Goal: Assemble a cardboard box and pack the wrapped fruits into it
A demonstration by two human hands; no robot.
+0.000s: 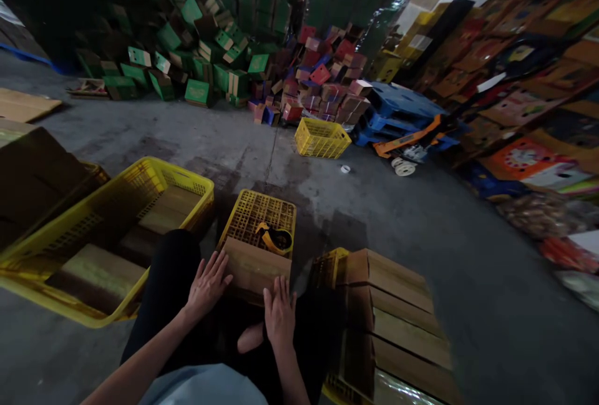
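Observation:
A closed brown cardboard box (255, 268) lies in front of me, partly over a yellow plastic crate (243, 211). My left hand (208, 283) rests at the box's left end, fingers stretched out. At its near right corner, my right hand (281, 308) touches the box with straight fingers. A yellow and black tape dispenser (274, 238) lies on the crate just beyond the box. To my left, a large yellow crate (182, 177) holds several cardboard boxes (103, 274). On my right, more cardboard boxes (407, 317) stand in a row in another yellow crate (330, 268).
An empty-looking yellow basket (322, 138) stands farther ahead, near a white roll (345, 169). Blue pallets (402, 105) and an orange pallet jack (412, 140) are at the right. Green boxes (199, 92) and red boxes (322, 74) are heaped behind.

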